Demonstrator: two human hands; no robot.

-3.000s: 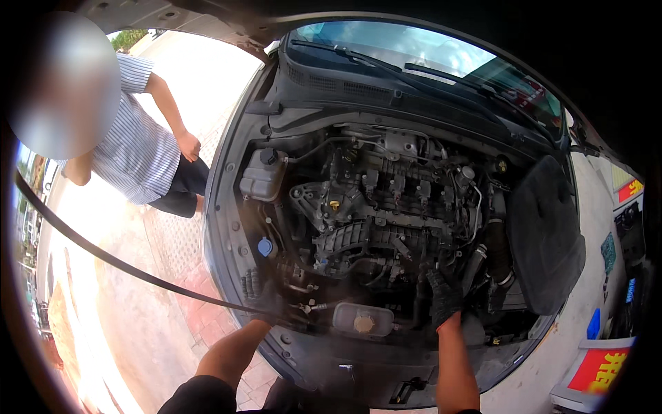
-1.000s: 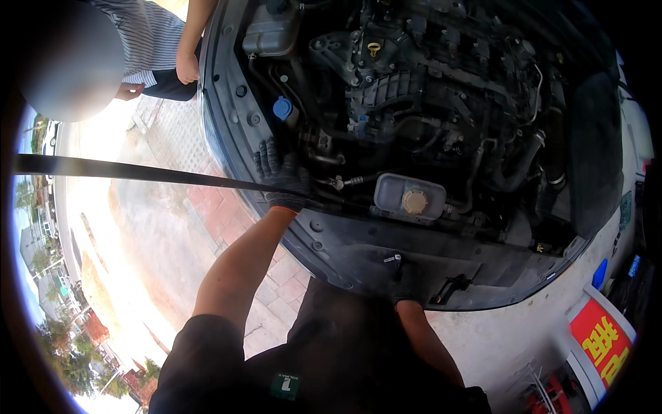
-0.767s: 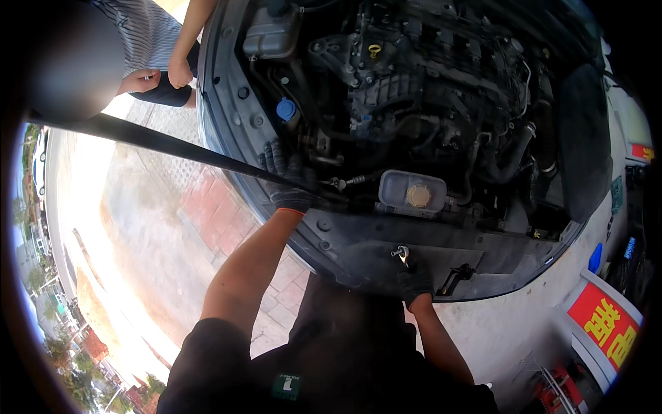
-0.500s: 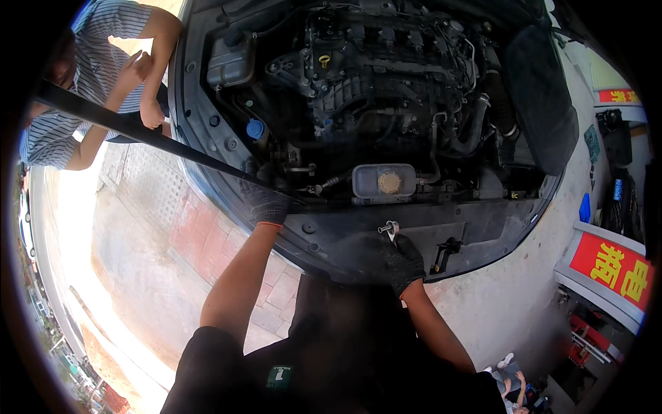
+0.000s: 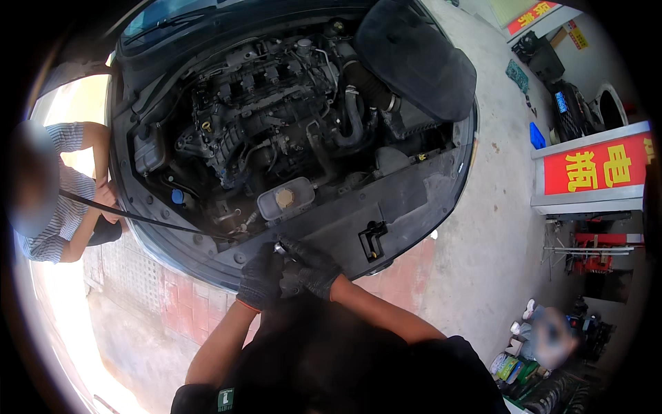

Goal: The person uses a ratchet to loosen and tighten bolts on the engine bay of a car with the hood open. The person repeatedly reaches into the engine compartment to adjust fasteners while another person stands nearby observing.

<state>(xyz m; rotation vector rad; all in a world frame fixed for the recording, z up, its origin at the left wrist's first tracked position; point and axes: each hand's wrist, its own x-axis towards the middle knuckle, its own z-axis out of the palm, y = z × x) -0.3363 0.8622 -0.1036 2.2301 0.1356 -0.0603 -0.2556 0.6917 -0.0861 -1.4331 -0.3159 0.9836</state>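
Both my hands wear dark gloves with orange cuffs and are close together over the front edge of a car's open engine bay. My right hand [image 5: 312,268] is closed around a small ratchet wrench [image 5: 278,248], whose shiny metal head shows between the hands. My left hand [image 5: 259,279] is closed at the head end of the same tool, and its fingers partly hide it. Beneath and ahead of them lies the black front cover panel [image 5: 324,231]. Just beyond stands a grey tank with a tan cap [image 5: 285,199].
A thin black prop rod [image 5: 148,219] slants over the bay's left front. The engine [image 5: 255,103] fills the middle, with a blue cap [image 5: 178,196] at left. A black latch-shaped part [image 5: 373,241] sits on the panel. Another person [image 5: 76,186] leans at the car's left side; one more sits far right.
My left hand has left the rod's lower end and joined my right at the ratchet wrench. The wrench has moved left toward it. My view has turned, shifting the car.
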